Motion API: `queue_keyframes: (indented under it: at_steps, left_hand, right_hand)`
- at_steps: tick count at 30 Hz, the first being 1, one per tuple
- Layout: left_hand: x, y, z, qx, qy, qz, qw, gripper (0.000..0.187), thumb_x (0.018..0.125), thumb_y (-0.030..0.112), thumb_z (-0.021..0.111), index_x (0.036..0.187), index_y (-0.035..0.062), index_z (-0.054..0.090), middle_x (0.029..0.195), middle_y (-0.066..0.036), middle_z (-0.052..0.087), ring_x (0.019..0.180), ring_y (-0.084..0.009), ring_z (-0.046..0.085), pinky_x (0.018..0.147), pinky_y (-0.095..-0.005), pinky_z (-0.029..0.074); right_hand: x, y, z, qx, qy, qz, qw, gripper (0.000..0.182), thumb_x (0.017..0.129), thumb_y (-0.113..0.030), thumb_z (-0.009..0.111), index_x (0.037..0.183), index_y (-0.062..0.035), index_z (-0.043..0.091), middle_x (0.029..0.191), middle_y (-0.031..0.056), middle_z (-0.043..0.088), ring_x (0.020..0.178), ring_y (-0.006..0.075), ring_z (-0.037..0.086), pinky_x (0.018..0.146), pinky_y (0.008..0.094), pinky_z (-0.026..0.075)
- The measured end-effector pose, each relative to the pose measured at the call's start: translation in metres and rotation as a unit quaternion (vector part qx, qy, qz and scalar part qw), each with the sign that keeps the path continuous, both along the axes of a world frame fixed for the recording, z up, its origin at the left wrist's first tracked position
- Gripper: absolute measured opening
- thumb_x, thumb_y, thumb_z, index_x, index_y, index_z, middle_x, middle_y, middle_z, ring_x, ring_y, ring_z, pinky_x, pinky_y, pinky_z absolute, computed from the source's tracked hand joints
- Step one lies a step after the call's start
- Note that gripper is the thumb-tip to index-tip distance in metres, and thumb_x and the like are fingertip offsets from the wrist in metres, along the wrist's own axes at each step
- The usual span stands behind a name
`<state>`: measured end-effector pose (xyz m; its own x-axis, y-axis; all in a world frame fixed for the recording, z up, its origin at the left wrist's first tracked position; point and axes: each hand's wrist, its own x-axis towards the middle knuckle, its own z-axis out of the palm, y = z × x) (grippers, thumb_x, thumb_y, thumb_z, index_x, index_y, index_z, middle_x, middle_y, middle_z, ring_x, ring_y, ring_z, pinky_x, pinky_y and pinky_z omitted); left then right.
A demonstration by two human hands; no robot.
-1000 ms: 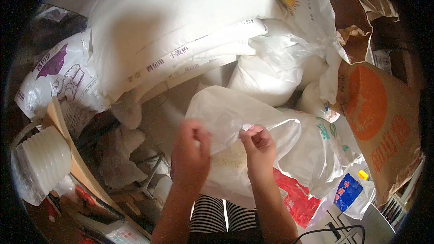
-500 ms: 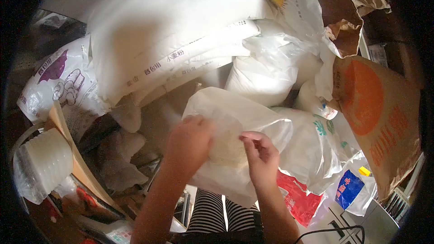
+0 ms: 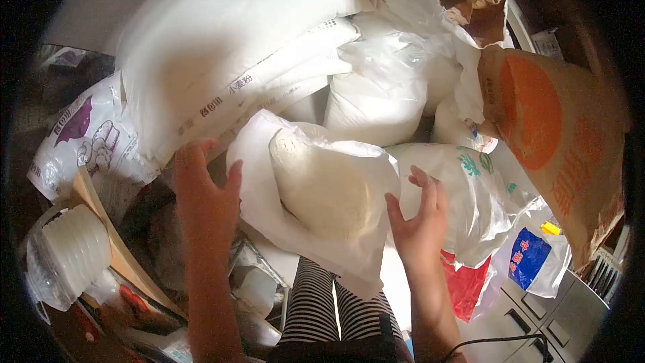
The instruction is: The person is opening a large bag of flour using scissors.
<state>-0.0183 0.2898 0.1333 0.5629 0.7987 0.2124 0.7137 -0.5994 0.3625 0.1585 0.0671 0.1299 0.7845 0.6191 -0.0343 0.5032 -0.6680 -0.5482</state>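
A white plastic bag (image 3: 254, 191) sits in front of me with its mouth wide apart. Inside it is a pale cream, powdery-looking mass (image 3: 324, 185), smooth on top and partly covered by the bag's sides. My left hand (image 3: 209, 185) is at the bag's left edge, thumb and fingers spread, fingertips close to the rim. On the other side my right hand (image 3: 423, 222) is open too, its thumb near the bag's right edge and fingers pointing up. Neither hand grips anything.
Large white flour sacks (image 3: 222, 33) are stacked behind. A knotted clear bag of white powder (image 3: 377, 97) and a white bag with green print (image 3: 463, 188) stand to the right, beside a brown paper sack (image 3: 557, 148). Stacked plastic lids (image 3: 77, 249) lie at left.
Both hands have let go of the bag's edges and moved apart with fingers spread. The bag's mouth has widened, showing the cream mass. The view has shifted slightly.
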Motion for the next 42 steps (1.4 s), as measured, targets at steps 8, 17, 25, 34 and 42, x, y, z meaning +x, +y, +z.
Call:
queue_keyframes:
  at_steps: [8, 17, 25, 34, 42]
  left_hand:
    - [0.053, -0.053, -0.005, -0.557, -0.026, 0.077, 0.827, 0.03, 0.089, 0.028, 0.06, 0.098, -0.0009, 0.061, 0.088, -0.013, 0.065, 0.076, -0.0222, 0.064, 0.072, -0.0329, 0.05]
    - [0.053, -0.046, -0.058, -0.622, -0.252, 0.181, 0.719, 0.035, 0.09, 0.023, 0.058, 0.109, -0.0065, 0.055, 0.098, -0.012, 0.06, 0.085, -0.0188, 0.062, 0.075, -0.0301, 0.053]
    - [0.054, -0.045, -0.047, -0.643, -0.363, 0.242, 0.63, 0.041, 0.092, 0.024, 0.053, 0.122, -0.0035, 0.046, 0.111, -0.014, 0.055, 0.096, -0.0237, 0.059, 0.084, -0.0359, 0.05]
    - [0.051, -0.059, -0.077, -0.571, -0.254, 0.258, 0.737, 0.048, 0.087, 0.021, 0.059, 0.125, -0.0057, 0.046, 0.119, -0.018, 0.054, 0.1, -0.0261, 0.058, 0.087, -0.0362, 0.045]
    - [0.038, -0.06, -0.079, -0.638, -0.338, 0.297, 0.625, 0.039, 0.085, 0.007, 0.058, 0.121, -0.0035, 0.05, 0.109, -0.012, 0.059, 0.094, -0.0229, 0.059, 0.082, -0.0343, 0.047]
  right_hand:
    - [0.023, 0.052, -0.009, 0.018, -0.027, 0.149, 0.988, 0.038, 0.072, -0.013, 0.069, 0.108, -0.0078, 0.06, 0.102, 0.014, 0.06, 0.096, 0.0318, 0.057, 0.085, 0.0424, 0.045]
    - [0.019, 0.049, -0.019, -0.028, 0.151, 0.247, 0.957, 0.021, 0.082, -0.025, 0.063, 0.09, -0.0055, 0.06, 0.085, 0.012, 0.064, 0.074, 0.0312, 0.062, 0.067, 0.0407, 0.049]
    - [0.015, 0.083, -0.032, 0.065, 0.382, 0.13, 0.913, 0.036, 0.079, -0.023, 0.07, 0.107, -0.0034, 0.059, 0.096, 0.0154, 0.064, 0.081, 0.0318, 0.063, 0.072, 0.0392, 0.051]
    - [-0.042, 0.033, -0.053, -0.025, 0.177, 0.184, 0.967, 0.051, 0.068, -0.031, 0.079, 0.108, -0.0039, 0.06, 0.114, 0.0189, 0.056, 0.1, 0.0313, 0.058, 0.086, 0.0396, 0.047]
    - [-0.021, 0.073, -0.077, 0.108, 0.305, 0.012, 0.946, 0.027, 0.08, -0.017, 0.067, 0.103, -0.0041, 0.063, 0.092, 0.0158, 0.06, 0.078, 0.0262, 0.061, 0.071, 0.0339, 0.05]
